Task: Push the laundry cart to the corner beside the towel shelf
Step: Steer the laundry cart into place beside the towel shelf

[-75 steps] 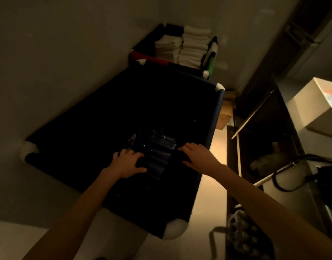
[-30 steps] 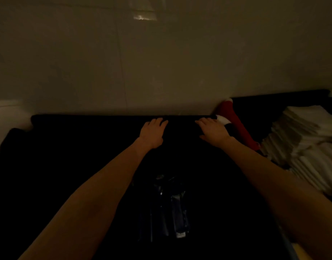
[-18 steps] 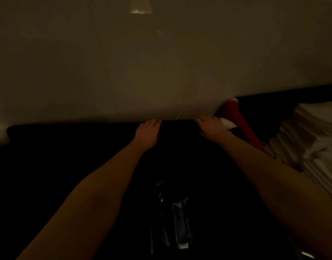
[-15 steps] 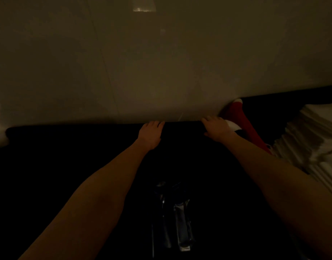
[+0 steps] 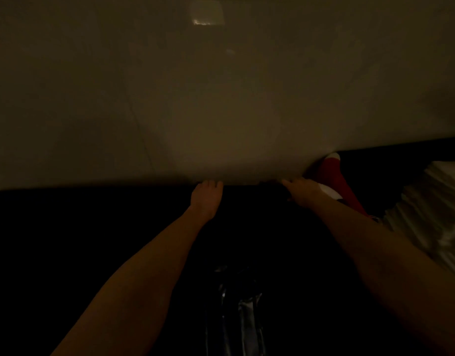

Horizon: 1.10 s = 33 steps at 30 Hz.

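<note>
The dark fabric laundry cart (image 5: pixel 92 227) fills the lower half of the dim view, its far rim against the pale wall (image 5: pixel 221 111). My left hand (image 5: pixel 205 199) rests on that far rim, fingers curled over the edge. My right hand (image 5: pixel 302 191) grips the same rim a little to the right, next to a white corner joint. Something dark and shiny (image 5: pixel 239 304) lies inside the cart below my arms. Stacked white towels (image 5: pixel 432 214) sit to the right, beside the cart.
A red padded bar (image 5: pixel 337 183) of the neighbouring towel holder runs diagonally just right of my right hand. The wall stands directly ahead. A faint bright reflection (image 5: pixel 207 14) shows high on the wall.
The cart's far rim has closed up against the wall. Both hands stayed on that rim and slid slightly right; the towels have shifted toward the right edge of view.
</note>
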### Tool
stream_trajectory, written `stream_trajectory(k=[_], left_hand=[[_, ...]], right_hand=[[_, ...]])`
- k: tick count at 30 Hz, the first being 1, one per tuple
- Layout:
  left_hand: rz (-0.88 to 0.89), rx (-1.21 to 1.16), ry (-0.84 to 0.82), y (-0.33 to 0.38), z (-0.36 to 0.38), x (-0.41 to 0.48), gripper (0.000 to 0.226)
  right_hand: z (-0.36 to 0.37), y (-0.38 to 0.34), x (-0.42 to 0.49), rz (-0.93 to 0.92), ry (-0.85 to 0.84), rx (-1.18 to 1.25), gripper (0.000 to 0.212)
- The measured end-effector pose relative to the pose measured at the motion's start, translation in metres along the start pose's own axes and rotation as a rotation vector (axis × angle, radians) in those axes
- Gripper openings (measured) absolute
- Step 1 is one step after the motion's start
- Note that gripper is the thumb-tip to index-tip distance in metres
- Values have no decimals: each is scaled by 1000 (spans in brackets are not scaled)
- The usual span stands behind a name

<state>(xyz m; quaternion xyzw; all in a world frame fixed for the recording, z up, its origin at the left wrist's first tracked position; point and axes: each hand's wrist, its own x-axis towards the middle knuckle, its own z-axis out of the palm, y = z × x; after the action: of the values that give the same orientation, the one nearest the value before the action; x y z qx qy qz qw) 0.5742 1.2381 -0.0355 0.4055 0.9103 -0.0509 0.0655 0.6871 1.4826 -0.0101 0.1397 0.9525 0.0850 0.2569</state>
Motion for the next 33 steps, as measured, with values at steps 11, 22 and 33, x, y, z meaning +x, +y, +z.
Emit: stream_trajectory(k=[11, 22, 33], left_hand=[[-48, -200, 173, -44, -14, -18, 39], [4, -226, 139, -26, 10, -12, 75], [0, -177, 127, 11, -21, -104, 77]], right_hand=[[-50, -21, 35, -102, 35, -13, 72], [-35, -1, 31, -43, 209, 31, 65], [-1, -59, -95, -176, 448, 120, 74]])
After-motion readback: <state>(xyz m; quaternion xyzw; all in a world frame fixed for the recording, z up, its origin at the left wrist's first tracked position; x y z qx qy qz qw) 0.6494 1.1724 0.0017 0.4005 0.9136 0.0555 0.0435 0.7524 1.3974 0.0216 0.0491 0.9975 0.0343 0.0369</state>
